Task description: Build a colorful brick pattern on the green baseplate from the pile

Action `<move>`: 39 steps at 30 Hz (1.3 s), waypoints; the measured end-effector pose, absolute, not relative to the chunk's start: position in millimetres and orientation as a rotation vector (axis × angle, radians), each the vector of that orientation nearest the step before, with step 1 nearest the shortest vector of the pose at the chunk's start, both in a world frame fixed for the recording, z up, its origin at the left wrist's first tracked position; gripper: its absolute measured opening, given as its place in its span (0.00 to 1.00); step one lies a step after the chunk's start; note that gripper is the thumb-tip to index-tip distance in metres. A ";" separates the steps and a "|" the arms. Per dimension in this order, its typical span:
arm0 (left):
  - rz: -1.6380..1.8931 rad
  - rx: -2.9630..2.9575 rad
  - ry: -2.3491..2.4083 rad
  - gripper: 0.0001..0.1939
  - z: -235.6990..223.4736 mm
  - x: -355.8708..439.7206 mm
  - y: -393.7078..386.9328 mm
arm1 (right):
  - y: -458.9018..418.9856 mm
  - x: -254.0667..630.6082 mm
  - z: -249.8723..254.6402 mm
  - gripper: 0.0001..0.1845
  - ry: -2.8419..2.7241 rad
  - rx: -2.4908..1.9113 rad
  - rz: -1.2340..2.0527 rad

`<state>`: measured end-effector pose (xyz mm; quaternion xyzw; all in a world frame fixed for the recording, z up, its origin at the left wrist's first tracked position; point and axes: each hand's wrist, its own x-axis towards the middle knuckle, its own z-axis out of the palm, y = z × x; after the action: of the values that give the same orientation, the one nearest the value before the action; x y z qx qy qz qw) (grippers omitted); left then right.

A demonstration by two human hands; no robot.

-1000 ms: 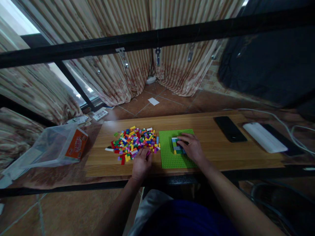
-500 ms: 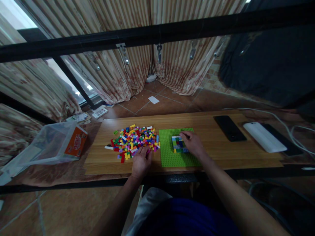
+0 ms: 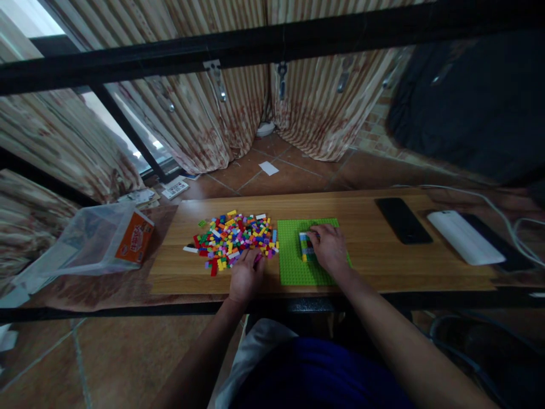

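A heap of small, many-coloured toy bricks (image 3: 234, 236) lies on the wooden board. At its near edge is my left hand (image 3: 247, 272), fingers closed on a magenta brick (image 3: 258, 259). To the right of the heap lies a green studded baseplate (image 3: 292, 272). A low block of bricks (image 3: 304, 250) in white, blue, green and yellow stands on it. My right hand (image 3: 331, 247) reaches over this block with its fingers curled together at the block's top, covering most of it. Whatever those fingers pinch is hidden.
A clear plastic box (image 3: 91, 241) with an orange label lies on its side at the left. On the right rest a black phone (image 3: 403, 220), a white power bank (image 3: 464, 237) and a white cable (image 3: 485, 199). A black metal bar (image 3: 238, 45) crosses beyond the board (image 3: 383, 272).
My right hand has moved slightly left and further over the brick block, hiding more of it. My left hand stays by the heap with the magenta brick. The view has shifted a little.
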<state>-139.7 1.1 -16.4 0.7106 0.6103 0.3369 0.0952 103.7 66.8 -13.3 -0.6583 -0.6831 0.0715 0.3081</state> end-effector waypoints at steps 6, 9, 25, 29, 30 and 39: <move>1.037 2.085 1.805 0.07 -14.0 -139.3 0.0 | 63.1 102.8 -11.5 0.18 -1.803 -1.758 0.160; 1.075 2.065 1.789 0.08 -13.8 -139.7 -1.0 | 58.6 105.2 -9.7 0.19 -1.741 -1.657 0.139; 1.067 2.079 1.764 0.17 -14.2 -139.1 -3.5 | 5.1 31.3 3.6 0.11 -2.094 -1.345 0.298; 1.080 2.060 1.783 0.14 -12.0 -137.4 -4.2 | 8.1 21.6 0.6 0.10 -2.122 -1.342 0.261; 1.085 2.053 1.783 0.13 -11.7 -137.1 -4.5 | 9.5 20.0 0.5 0.10 -2.120 -1.346 0.252; 1.085 2.038 1.759 0.15 -12.9 -137.9 -6.3 | 31.4 17.6 0.2 0.11 -2.050 -1.424 0.155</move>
<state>-137.9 -6.3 -12.9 0.6972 0.6016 0.3712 0.1193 17.6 31.4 0.2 -0.5404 -0.7781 0.0588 0.3149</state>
